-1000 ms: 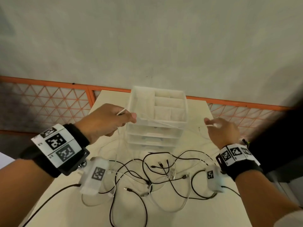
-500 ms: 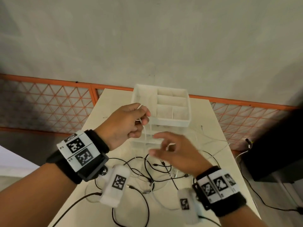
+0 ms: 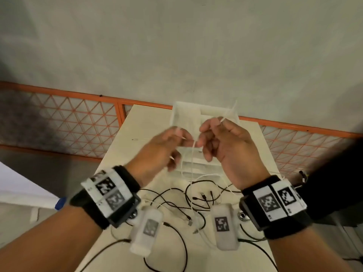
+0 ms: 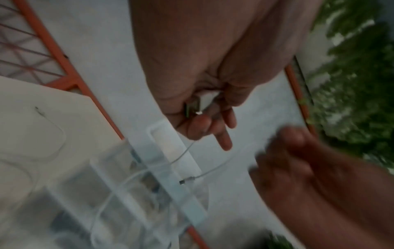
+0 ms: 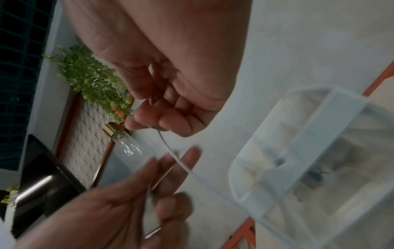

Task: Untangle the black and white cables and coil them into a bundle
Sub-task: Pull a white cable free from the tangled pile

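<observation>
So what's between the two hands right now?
In the head view a short stretch of white cable spans the gap between left hand and right hand, with the clear drawer organizer behind.

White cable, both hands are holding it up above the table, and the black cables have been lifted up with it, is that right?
Not quite. Both the left hand and the right hand do hold the white cable up, but the head view shows the black cables lying tangled on the table.

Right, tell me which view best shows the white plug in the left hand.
Left wrist: the white plug sits clearly in the left hand. Head view shows only a blurred white tip; right wrist shows it blurred, unclear.
</observation>
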### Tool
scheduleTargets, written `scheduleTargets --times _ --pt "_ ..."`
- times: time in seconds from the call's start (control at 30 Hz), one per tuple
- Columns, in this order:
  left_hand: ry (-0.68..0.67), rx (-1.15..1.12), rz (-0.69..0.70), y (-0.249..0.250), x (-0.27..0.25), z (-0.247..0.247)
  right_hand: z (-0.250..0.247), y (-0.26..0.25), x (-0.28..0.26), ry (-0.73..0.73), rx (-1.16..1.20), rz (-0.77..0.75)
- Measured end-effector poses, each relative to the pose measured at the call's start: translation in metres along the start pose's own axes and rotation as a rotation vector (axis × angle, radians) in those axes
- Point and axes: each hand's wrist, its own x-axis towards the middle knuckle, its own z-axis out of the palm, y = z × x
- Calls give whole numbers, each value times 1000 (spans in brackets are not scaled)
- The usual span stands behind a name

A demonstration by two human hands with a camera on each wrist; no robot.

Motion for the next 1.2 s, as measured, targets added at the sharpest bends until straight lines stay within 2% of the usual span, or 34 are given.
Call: scheduleTargets --times 0.07,0.13,0.27,0.33,0.4,0.5,0.53,0.57,0.63,0.67,0.73,0.77,0.8,0.87,1.03,1.2 --pt "-143 7 -2 -15 1 19 13 -6 11 85 13 -29" --pt "-166 -17 -64 -37 6 19 12 -16 22 233 37 -83" --pt "-19 123 -258 -82 14 -14 -25 -23 35 640 53 -117" --pt "52 97 -323 -92 16 -29 -50 -11 38 827 45 -38" --pt "91 -22 -317 -86 19 -38 -69 8 38 933 23 136" --pt "51 -122 -209 -55 24 -42 -82 47 26 840 -190 499" --pt "23 -115 -165 -43 25 -41 -80 56 19 789 -309 572" --pt "-7 -88 -126 -33 25 -39 -75 61 11 787 -432 569" --pt "-77 -7 -77 -17 24 -33 -55 57 -2 800 -635 366" --pt "-117 23 -60 -11 23 -29 -40 52 -5 690 -711 231" --pt "-184 39 -26 -1 24 -19 -7 40 -7 294 -816 51" --pt "-201 25 -13 2 25 -16 4 38 -6 176 -878 13" --pt "-206 5 -3 3 27 -13 9 38 -2 131 -893 -33" --pt "-194 -37 7 1 29 -12 1 39 7 184 -868 -94" --pt "-183 -20 -52 -22 26 -14 -34 23 17 365 -858 -59" --pt "-260 -66 -119 -43 19 -13 -67 16 20 484 -889 -17"
